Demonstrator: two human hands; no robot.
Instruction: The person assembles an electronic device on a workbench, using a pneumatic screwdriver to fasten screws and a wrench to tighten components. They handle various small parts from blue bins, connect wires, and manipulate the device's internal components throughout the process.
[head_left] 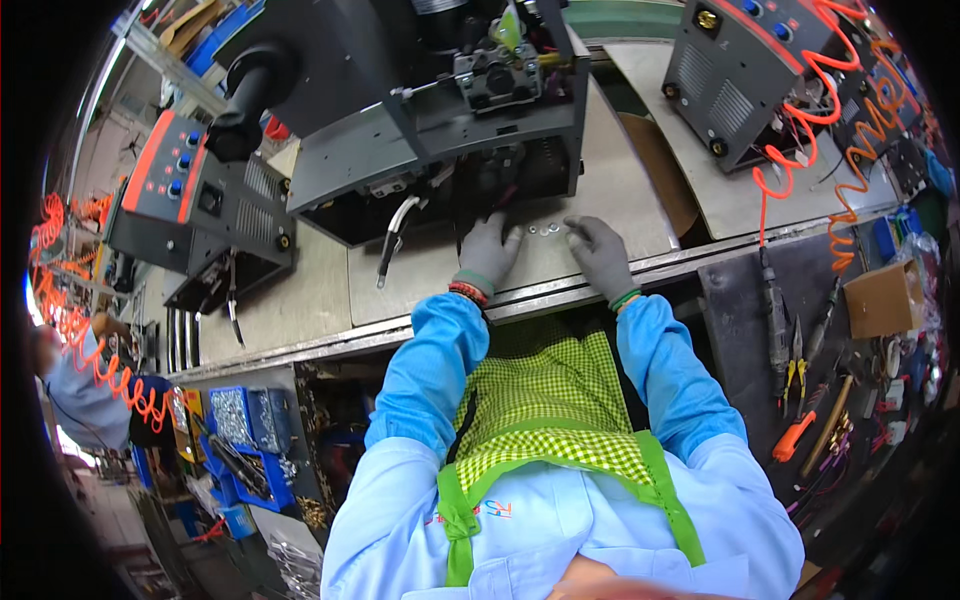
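Note:
On the metal work surface [390,275], my left hand [488,255] in a grey glove lies just below the lower front edge of a dark grey open-framed machine [380,170]. Its fingers point toward the machine and the thumb stands apart. My right hand [603,258], gloved too, is beside several small washer-like metal rings [543,229] lying between the hands. Its fingers are loosely bent and apart, with nothing visible in them. A black-and-white cable with a metal lug [396,238] hangs from the machine, left of my left hand.
Similar boxy machines with orange trim stand left [215,195] and right [745,75]. Orange coiled hoses [775,170] hang at the right. Near them are pliers [796,370], an orange-handled tool [797,435] and a cardboard box [884,300]. Blue bins [240,470] hold hardware at lower left.

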